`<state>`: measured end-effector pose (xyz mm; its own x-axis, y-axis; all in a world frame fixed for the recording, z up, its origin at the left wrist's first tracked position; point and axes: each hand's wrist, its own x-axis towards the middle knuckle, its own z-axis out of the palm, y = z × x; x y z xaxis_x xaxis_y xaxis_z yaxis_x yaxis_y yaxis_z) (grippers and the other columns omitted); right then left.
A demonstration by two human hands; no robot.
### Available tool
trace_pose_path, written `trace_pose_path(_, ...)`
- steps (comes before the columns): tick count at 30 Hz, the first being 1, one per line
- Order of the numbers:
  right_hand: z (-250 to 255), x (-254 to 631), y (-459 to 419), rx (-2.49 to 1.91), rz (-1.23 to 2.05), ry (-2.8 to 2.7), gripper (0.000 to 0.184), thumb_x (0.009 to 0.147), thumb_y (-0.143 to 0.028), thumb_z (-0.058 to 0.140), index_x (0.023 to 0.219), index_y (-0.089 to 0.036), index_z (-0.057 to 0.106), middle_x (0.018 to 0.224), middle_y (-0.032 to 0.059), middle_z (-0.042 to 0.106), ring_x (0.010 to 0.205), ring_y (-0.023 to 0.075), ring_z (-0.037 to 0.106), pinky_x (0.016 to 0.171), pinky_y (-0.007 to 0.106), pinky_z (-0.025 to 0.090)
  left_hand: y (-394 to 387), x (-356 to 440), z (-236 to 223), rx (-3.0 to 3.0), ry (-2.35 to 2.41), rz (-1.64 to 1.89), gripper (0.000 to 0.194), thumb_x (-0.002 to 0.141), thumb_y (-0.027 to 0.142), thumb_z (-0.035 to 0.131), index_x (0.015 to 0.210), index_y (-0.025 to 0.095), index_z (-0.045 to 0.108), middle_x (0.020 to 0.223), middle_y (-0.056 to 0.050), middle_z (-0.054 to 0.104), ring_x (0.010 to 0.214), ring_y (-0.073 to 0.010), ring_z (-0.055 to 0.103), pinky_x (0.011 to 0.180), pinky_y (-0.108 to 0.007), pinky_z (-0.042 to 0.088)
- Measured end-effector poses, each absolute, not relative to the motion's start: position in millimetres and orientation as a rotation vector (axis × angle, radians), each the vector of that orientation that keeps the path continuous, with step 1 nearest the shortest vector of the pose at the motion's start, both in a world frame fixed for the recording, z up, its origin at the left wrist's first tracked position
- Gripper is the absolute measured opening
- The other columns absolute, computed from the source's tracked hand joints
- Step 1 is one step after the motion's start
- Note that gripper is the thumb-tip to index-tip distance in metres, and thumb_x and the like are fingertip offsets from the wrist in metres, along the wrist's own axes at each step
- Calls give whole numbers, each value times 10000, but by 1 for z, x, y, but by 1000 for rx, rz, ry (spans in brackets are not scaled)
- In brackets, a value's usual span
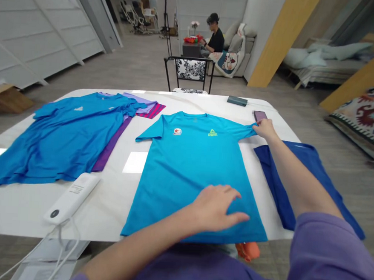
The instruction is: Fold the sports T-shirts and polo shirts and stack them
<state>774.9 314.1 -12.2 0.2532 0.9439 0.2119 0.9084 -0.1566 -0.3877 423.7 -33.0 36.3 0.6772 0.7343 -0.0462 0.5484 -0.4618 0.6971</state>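
A turquoise T-shirt (191, 166) lies spread out in front of me, neckline away from me, with a round badge and a green logo on its chest. My right hand (264, 128) is at the far right, its fingers closed on the end of the sleeve on that side. Over the lower right part of the shirt is my left hand (219, 208), fingers apart and holding nothing. Whether it touches the cloth I cannot tell. Beneath my right forearm lies a folded dark blue garment (310, 165).
Blue shirts (68, 136) overlap purple and striped garments at left. A white power strip (72, 198) with cables lies near the front edge. A phone (259, 115) and a dark case (237, 101) rest on the white table (104, 219). Beyond stand a chair (190, 70) and a seated person (215, 37).
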Motion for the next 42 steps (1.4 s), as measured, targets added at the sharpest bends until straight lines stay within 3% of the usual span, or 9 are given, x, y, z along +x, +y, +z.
trace_pose_path(3, -18, 769, 293, -2055, -6, -1836, 658, 994, -368, 754, 1540, -18, 645, 1631, 352, 522, 1426, 398, 653, 1258, 515, 512, 19, 365, 19, 2311, 1333, 439, 578, 1173, 607, 548, 1617, 244, 619, 1632, -126, 671, 1503, -327, 646, 1268, -497, 524)
trace_pose_path(7, -35, 708, 267, -1920, 183, -2166, 734, 1150, -608, 497, 1717, -147, 550, 1786, 240, 480, 1641, 399, 502, 1370, 562, 421, 106, 286, -12, 2239, 1710, 405, 554, 1212, 459, 448, 1695, 213, 560, 1776, -125, 544, 1621, -289, 541, 1356, -457, 448)
trace_pose_path(11, -54, 664, 252, -2006, 326, -2292, 965, 1096, -880, 315, 1849, -282, 401, 1932, 106, 270, 1773, 442, 292, 1433, 714, 248, 165, 233, -28, 2152, 1888, 313, 544, 1210, 487, 432, 1631, 218, 644, 1742, -138, 592, 1606, -315, 559, 1362, -539, 439)
trace_pose_path(14, -66, 663, 247, -2031, 265, -2301, 1025, 1051, -943, 311, 1880, -340, 322, 1955, 45, 174, 1806, 454, 183, 1428, 789, 148, 189, 194, -24, 2093, 2053, 280, 581, 1188, 566, 494, 1615, 210, 664, 1780, -171, 547, 1674, -399, 457, 1396, -690, 314)
trace_pose_path(17, -72, 669, 245, -1999, 181, -2317, 1018, 1055, -938, 300, 1884, -347, 310, 1955, 31, 165, 1814, 435, 169, 1433, 782, 147, 202, 159, -12, 2022, 2263, 320, 731, 1201, 560, 474, 1658, -5, 551, 1862, -334, 319, 1755, -551, 189, 1357, -856, 137)
trace_pose_path(19, -70, 668, 245, -1990, 143, -2324, 1016, 1073, -914, 282, 1887, -307, 307, 1950, 59, 187, 1814, 434, 170, 1432, 785, 146, 201, 149, -9, 2026, 2337, 366, 781, 1224, 526, 413, 1706, -89, 427, 1887, -381, 175, 1770, -578, 54, 1343, -881, 72)
trace_pose_path(25, -44, 644, 189, -1796, -89, -2350, 942, 1173, -720, 187, 1867, -94, 305, 1916, 175, 268, 1821, 349, 196, 1491, 655, 71, 119, 187, -32, 2350, 1929, 274, 783, 1189, 656, 420, 1830, 208, 392, 1942, -142, 260, 1820, -383, 193, 1445, -631, 271)
trace_pose_path(33, -46, 642, -14, -1565, 174, -2601, 957, 1153, -764, 377, 1923, -272, 94, 1937, 82, 219, 1809, 338, 248, 1496, 630, 203, -37, 206, -60, 2384, 1792, 179, 847, 1176, 659, 408, 1878, 207, 266, 1948, -140, 235, 1832, -382, 156, 1486, -639, 146)
trace_pose_path(42, -58, 671, -110, -1766, 172, -2454, 962, 1160, -692, 415, 1918, -302, -32, 1950, 58, 133, 1809, 362, 230, 1484, 669, 229, -131, 191, -54, 2317, 1876, 221, 849, 1188, 667, 348, 1894, 222, 189, 1965, -114, 171, 1839, -353, 128, 1490, -642, 103)
